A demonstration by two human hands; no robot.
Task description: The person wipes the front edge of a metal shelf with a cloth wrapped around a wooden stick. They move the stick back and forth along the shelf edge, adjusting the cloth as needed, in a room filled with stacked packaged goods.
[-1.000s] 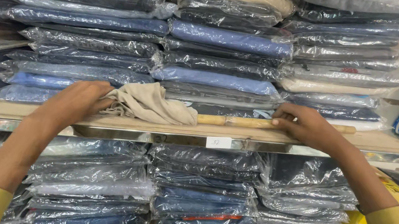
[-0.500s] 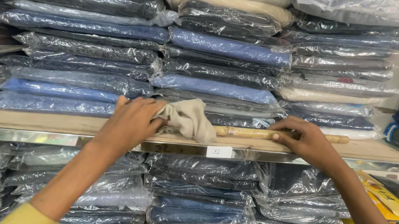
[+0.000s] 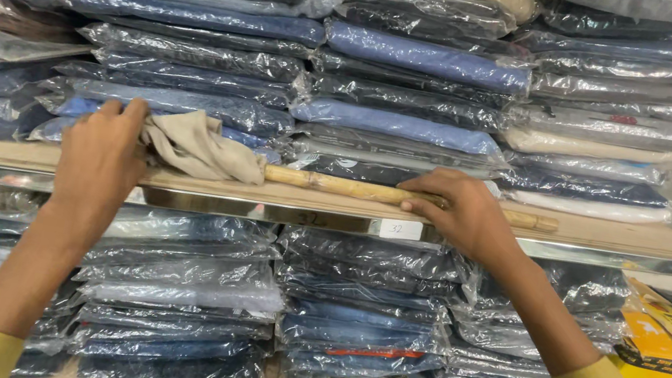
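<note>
A beige cloth [image 3: 203, 150] is wrapped round the left end of a wooden stick [image 3: 336, 185] that lies along the front of a wooden shelf [image 3: 616, 235]. My left hand [image 3: 97, 156] grips the cloth's left side at the shelf edge. My right hand [image 3: 463, 211] presses on the stick further right, fingers curled over it. Folded dark and blue garments in clear plastic bags [image 3: 400, 127] are stacked right behind the stick.
More bagged garments [image 3: 186, 282] fill the shelf below and the stacks above. A yellow cardboard box [image 3: 669, 354] stands at the lower right. A small white label [image 3: 394, 228] sits on the shelf's metal front edge.
The cloth end of the stick and my left hand slid right, then back to the left along the shelf. My right hand stayed on the stick.
</note>
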